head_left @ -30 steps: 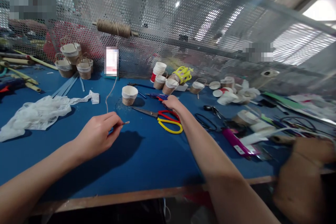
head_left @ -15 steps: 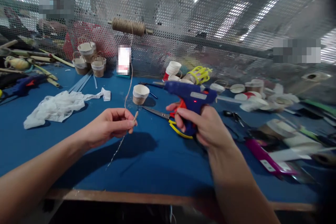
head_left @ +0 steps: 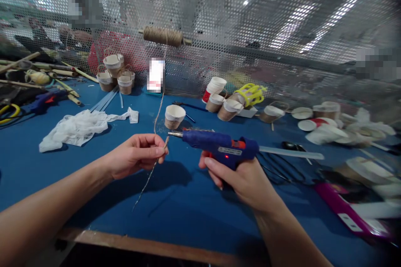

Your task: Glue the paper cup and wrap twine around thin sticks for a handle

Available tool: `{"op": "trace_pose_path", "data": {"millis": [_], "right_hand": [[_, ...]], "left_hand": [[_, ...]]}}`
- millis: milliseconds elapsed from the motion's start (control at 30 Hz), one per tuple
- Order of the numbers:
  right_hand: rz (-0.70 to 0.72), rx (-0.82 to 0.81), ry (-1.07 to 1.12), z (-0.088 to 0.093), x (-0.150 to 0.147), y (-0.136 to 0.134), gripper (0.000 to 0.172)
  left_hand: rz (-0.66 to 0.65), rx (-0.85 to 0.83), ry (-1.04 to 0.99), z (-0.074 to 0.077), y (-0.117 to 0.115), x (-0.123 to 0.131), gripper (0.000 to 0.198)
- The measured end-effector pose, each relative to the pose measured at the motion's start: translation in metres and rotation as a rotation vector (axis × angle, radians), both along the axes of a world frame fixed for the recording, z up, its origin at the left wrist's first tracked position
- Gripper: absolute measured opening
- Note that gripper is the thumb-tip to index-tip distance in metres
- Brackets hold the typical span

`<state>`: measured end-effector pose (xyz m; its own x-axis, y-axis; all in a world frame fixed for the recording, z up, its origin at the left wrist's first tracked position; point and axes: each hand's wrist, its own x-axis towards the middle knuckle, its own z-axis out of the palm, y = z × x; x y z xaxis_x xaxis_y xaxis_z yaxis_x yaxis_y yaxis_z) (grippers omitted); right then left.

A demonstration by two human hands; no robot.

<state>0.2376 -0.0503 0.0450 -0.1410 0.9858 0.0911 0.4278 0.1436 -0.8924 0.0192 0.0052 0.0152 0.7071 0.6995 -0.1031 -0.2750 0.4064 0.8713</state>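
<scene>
Thin brown twine (head_left: 158, 112) runs down from a spool (head_left: 163, 36) on the mesh to my left hand (head_left: 142, 153), whose fingers pinch it near its end. Wrapped round the handle of a blue glue gun (head_left: 219, 144) is my right hand (head_left: 241, 175). The gun's metal nozzle points left and is close to the twine end above my left fingertips; whether they touch I cannot tell. A clear glue stick (head_left: 291, 152) sticks out of the gun's back. Just beyond the nozzle stands a small white-lined cup (head_left: 174, 117).
White cloth (head_left: 73, 131) lies at the left, below stacked small baskets (head_left: 113, 64) and a phone (head_left: 156, 76). More cups (head_left: 230, 109) stand behind the gun. A purple package (head_left: 340, 208) and black cable (head_left: 282, 171) lie at the right. Perforated mesh rises behind the table (head_left: 119, 212).
The glue gun has come down and left in my right hand, its nozzle now near the twine end. My left hand still pinches the twine. The view has shifted slightly.
</scene>
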Motion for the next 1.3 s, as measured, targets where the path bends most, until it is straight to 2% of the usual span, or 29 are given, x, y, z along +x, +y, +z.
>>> {"op": "trace_pose_path", "data": {"millis": [800, 1000, 1200, 1300], "right_hand": [[-0.012, -0.016, -0.064, -0.007, 0.0049, -0.0003, 0.022], [0.03, 0.016, -0.076, -0.0061, 0.0062, -0.0012, 0.022], [-0.059, -0.007, -0.105, 0.0001, 0.0004, -0.0064, 0.023], [-0.04, -0.005, -0.108, 0.0006, 0.0006, -0.0057, 0.022]], "left_hand": [[0.039, 0.003, -0.011, 0.0015, 0.0009, 0.0009, 0.02], [0.074, 0.043, 0.022, 0.003, -0.0002, 0.0016, 0.023], [0.131, 0.123, 0.062, 0.0004, 0.0001, 0.0036, 0.022], [0.141, 0.144, 0.062, -0.0006, -0.0001, 0.0036, 0.02]]}}
